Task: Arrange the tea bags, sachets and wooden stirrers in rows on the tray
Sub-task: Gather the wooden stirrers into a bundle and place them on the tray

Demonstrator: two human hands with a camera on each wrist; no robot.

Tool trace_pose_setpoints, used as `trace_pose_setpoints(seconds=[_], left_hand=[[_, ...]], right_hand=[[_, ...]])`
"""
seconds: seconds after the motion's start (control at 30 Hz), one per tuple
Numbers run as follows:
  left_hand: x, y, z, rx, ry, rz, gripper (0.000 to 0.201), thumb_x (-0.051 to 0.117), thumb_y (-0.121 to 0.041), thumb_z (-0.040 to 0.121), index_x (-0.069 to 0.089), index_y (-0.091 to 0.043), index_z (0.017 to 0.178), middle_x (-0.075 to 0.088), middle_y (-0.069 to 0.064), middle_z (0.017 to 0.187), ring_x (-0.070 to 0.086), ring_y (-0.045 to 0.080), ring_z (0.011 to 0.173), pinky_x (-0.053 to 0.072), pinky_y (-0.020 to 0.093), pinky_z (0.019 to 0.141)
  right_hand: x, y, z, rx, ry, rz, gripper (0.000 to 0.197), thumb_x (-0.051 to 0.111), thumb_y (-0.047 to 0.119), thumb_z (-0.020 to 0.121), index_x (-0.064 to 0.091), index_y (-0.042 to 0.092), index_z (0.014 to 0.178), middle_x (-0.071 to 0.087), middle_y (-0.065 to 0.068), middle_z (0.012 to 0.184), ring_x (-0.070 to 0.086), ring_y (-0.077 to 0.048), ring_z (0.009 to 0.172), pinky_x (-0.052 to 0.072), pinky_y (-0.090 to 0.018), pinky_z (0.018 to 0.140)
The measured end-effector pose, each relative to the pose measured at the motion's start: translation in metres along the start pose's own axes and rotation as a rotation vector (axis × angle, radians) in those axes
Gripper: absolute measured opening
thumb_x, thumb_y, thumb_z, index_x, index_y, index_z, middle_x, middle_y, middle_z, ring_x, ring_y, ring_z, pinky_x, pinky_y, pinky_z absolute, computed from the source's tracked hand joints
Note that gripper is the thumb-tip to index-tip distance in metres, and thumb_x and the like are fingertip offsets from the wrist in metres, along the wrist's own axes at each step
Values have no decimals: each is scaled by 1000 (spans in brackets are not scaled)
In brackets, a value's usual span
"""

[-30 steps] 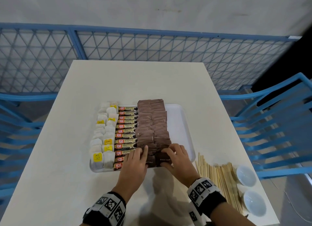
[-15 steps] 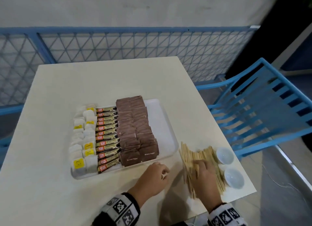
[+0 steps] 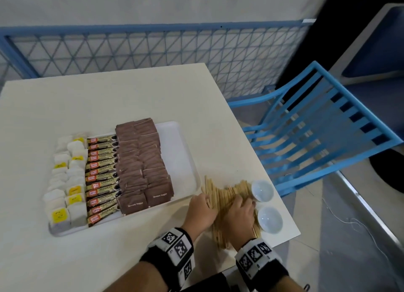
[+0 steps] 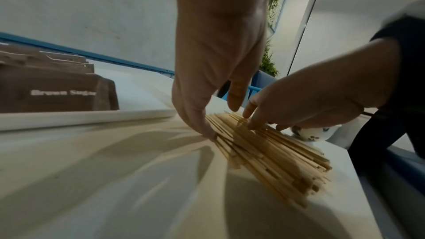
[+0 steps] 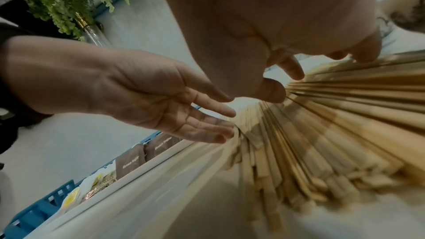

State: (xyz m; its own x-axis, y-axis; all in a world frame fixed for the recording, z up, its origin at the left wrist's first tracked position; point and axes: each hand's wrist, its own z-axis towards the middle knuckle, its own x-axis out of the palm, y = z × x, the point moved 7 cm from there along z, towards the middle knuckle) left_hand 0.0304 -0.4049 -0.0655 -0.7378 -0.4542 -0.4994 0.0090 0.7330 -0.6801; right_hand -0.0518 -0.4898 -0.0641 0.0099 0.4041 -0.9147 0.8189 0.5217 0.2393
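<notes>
Both hands, left hand (image 3: 200,211) and right hand (image 3: 239,213), rest with fingers straight on the loose stirrers (image 4: 273,152) lying on the table beside the tray (image 3: 185,160); careless gathering risks scattering them or knocking the bowls (image 3: 262,190).

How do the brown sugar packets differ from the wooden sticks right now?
The brown sugar sachets lie on the tray in two neat overlapping rows; the wooden stirrers sit off it on the table in a loose fanned pile. The sachets are dark, flat and squarish; the stirrers pale, thin and long. Nobody touches the sachets; the left hand and right hand rest on the stirrers.
</notes>
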Motion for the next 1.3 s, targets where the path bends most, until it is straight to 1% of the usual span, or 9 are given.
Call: trace_pose_setpoints(seconds=[0.1,0.23,0.37,0.43,0.63,0.83,1.1,1.2,1.3], left_hand=[[-2,-7,2,-19,-75,-40,11,61,-17,86,55,-23,93,55,6,107,53,17,100,42,24,83],[-1,-9,2,-46,-157,-49,45,63,-13,83,26,-31,65,48,-5,81,52,17,88,44,26,76],[-1,-7,1,-92,-189,-98,16,68,-13,81,54,-16,87,62,7,97,59,22,94,46,27,76],[1,-4,2,-103,-200,-120,28,70,-14,81,56,-7,105,65,9,100,59,19,90,42,22,71],[7,-2,5,-147,-196,-157,31,72,-15,78,59,-5,104,65,8,99,52,14,81,37,19,67],[8,-6,8,-130,-153,-141,19,64,-8,77,53,-11,62,50,0,58,45,14,54,33,20,47],[7,-11,3,-80,-144,-218,9,54,-4,84,59,-10,80,59,2,76,55,18,73,39,23,62],[3,-11,2,-52,-136,-242,26,53,-4,87,46,-22,70,53,-5,71,49,7,64,37,17,53],[0,-6,4,-54,-129,-265,12,50,-5,89,56,-16,86,57,-2,76,52,10,65,39,20,54]], right_hand=[[-2,-6,3,58,-25,25,39,40,10,90,39,1,128,39,-28,129,34,-47,128,34,-49,104],[-11,-2,6,50,17,24,46,38,23,92,26,10,135,36,-14,131,38,-32,125,30,-38,104],[-10,-3,8,44,-13,86,48,44,26,92,29,9,134,42,-13,129,43,-30,119,35,-38,100],[-10,-4,9,60,-2,155,52,50,24,90,28,8,134,43,-14,128,42,-30,119,35,-39,100],[-8,-2,15,86,109,287,51,48,7,86,31,2,133,43,-17,129,41,-31,122,34,-40,102],[-4,2,19,90,152,240,35,43,10,91,39,0,125,45,-16,128,45,-28,119,39,-35,98],[-2,6,22,76,214,264,35,45,13,91,37,-1,122,41,-17,129,43,-30,120,39,-38,98],[-4,7,23,65,211,348,27,45,11,92,39,0,115,50,-15,119,51,-29,111,43,-41,95],[-8,5,27,47,216,424,14,40,5,93,39,1,106,53,-12,100,54,-24,96,47,-39,92]])
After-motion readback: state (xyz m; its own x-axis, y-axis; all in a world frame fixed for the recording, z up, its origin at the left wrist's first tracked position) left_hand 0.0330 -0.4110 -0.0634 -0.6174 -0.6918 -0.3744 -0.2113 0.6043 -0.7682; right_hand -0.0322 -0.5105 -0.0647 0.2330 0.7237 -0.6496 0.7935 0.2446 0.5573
